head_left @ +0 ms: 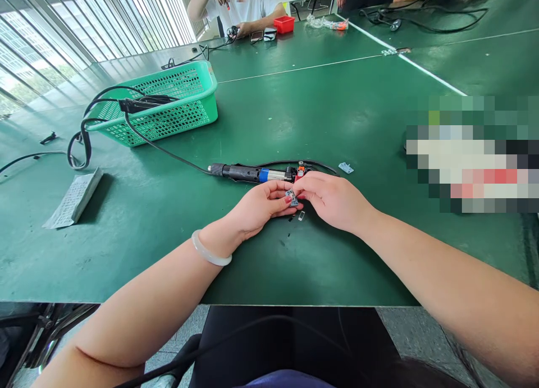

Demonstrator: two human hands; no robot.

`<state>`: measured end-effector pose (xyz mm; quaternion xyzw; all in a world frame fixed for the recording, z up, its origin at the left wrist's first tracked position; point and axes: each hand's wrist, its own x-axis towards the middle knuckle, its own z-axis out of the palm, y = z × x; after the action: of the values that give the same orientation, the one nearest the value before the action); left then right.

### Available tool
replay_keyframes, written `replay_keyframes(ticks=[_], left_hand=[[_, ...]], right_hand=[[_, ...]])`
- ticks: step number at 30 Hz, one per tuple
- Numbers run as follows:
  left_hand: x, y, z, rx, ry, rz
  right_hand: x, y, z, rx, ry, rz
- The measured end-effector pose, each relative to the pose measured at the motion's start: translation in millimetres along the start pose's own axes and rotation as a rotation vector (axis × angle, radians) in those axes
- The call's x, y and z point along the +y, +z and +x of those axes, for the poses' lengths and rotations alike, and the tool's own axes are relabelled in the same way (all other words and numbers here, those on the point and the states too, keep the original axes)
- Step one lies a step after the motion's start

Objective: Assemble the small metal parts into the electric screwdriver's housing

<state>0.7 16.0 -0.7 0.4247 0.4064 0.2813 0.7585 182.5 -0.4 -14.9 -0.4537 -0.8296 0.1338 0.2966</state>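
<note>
Between the fingertips of my left hand (263, 205) is a small grey-blue part (292, 199). My right hand (334, 200) meets it from the right, thumb and index finger pinched at the part's upper edge; whether they grip the part itself is hard to tell. Just beyond both hands lies a black electric screwdriver (240, 173) with a blue band, its right end near a red item (300, 171) partly hidden by my right hand. A light blue plate (346, 168) rests behind my right hand. A tiny pale frame (301, 215) lies below my fingertips, beside small dark bits.
A green basket (206, 104) with black cables stands at the back left. Nearer lies a folded paper packet (76, 200). A blurred object (475, 163) is on the right. Across the table, a person works near a red box (284, 24); another person's arms show at top right.
</note>
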Motion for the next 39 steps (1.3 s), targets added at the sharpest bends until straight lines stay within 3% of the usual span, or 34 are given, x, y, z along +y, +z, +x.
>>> replay_keyframes(ticks=[13,20,23,29,32,36,39], left_hand=[[3.5,-3.9,0.1,-0.03,-0.033,-0.071],[3.2,-7.5,-1.1,-0.049,-0.08,-0.07],[2.2,-8.1,-0.7,0.01,0.03,0.095],[2.6,-11.3,-4.1,0.163,0.388,0.63],[4.1,-11.2,-8.6,0.182,0.461,0.781],[2.9,-10.9,-7.4,0.169,0.462,0.716],[0.8,-11.9,-1.8,0.14,0.342,0.504]], right_hand=[[-3.8,3.7,2.1,0.083,0.014,0.149],[-1.3,2.2,2.2,0.175,0.115,0.163],[0.6,-0.3,1.5,0.153,0.102,0.161],[0.3,-6.4,0.5,0.061,0.1,0.143],[0.8,-8.6,0.1,0.027,0.107,0.143],[1.4,-8.2,-0.3,0.015,0.086,0.129],[0.9,-6.6,-0.3,0.022,0.081,0.102]])
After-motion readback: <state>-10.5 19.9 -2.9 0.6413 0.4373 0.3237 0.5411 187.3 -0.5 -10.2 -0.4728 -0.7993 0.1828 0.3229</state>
